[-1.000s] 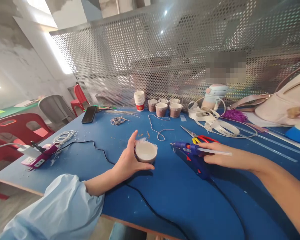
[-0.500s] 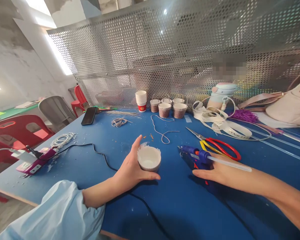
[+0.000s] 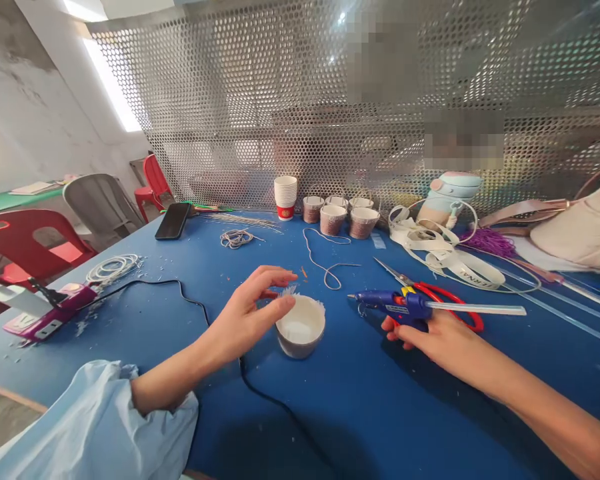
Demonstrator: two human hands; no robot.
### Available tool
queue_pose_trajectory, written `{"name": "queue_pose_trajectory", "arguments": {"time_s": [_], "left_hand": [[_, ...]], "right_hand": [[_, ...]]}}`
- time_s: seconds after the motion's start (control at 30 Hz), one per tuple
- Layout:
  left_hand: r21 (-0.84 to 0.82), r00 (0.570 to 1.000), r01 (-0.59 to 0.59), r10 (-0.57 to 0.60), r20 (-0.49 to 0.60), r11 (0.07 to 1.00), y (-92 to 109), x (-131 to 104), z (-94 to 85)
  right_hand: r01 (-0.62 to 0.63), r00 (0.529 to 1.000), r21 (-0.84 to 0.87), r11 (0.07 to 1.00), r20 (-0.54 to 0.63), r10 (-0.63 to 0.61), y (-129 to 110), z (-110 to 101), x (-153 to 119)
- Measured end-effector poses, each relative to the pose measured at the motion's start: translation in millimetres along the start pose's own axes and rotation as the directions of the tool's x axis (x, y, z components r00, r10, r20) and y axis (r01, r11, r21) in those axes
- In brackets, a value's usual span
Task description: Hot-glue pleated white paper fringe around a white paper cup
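A white paper cup point(image 3: 301, 327) with a frayed fringe at its rim stands on the blue table point(image 3: 260, 440). Just left of it is my left hand point(image 3: 253, 310), thumb and fingers apart at the cup's rim, holding nothing. My right hand point(image 3: 430, 333) is wrapped round the handle of a blue glue gun point(image 3: 393, 303), whose nozzle points left towards the cup. A clear glue stick point(image 3: 480, 308) sticks out of the gun's back. Partly behind the gun lie scissors with red handles point(image 3: 473, 320).
Several small wrapped cups point(image 3: 333, 220) and a paper cup stack point(image 3: 285, 199) stand at the back. A phone point(image 3: 173, 221), a power strip point(image 3: 55, 313) and a black cable point(image 3: 280, 403) lie left. White ribbon point(image 3: 475, 270) and a bottle point(image 3: 447, 197) are right.
My left hand has let go of the cup and drawn up and left, its fingers now over the rim. The glue gun has been raised and levelled in my right hand.
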State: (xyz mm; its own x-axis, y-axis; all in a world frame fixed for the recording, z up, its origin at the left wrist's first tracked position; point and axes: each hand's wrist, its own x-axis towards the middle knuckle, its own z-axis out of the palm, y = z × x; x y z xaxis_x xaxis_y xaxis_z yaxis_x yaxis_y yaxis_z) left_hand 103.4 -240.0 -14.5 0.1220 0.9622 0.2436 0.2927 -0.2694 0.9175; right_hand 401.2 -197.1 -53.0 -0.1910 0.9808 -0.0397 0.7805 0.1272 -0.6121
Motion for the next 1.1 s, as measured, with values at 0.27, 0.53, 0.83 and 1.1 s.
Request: {"name": "queue_pose_trajectory", "arguments": {"time_s": [0.27,0.53,0.83,1.1], "left_hand": [[0.307,0.919,-0.13,-0.001,0.394,0.943,24,24,-7.4],[0.374,0.928,-0.094,-0.054,0.368,0.923,18,31,-5.6],[0.331,0.928,-0.098,-0.034,0.371,0.938,8,29,0.0],[0.382,0.946,-0.109,-0.022,0.324,0.918,12,24,1.6]], "right_hand": [[-0.061,0.998,0.288,0.956,0.051,0.048,-35,-19,-26],[-0.045,0.999,0.422,0.905,0.037,0.032,-45,-16,-35],[0.095,0.991,0.153,0.984,0.082,-0.108,-63,-40,-33],[0.054,0.99,-0.073,0.996,0.132,-0.044,-75,-48,-44]]}}
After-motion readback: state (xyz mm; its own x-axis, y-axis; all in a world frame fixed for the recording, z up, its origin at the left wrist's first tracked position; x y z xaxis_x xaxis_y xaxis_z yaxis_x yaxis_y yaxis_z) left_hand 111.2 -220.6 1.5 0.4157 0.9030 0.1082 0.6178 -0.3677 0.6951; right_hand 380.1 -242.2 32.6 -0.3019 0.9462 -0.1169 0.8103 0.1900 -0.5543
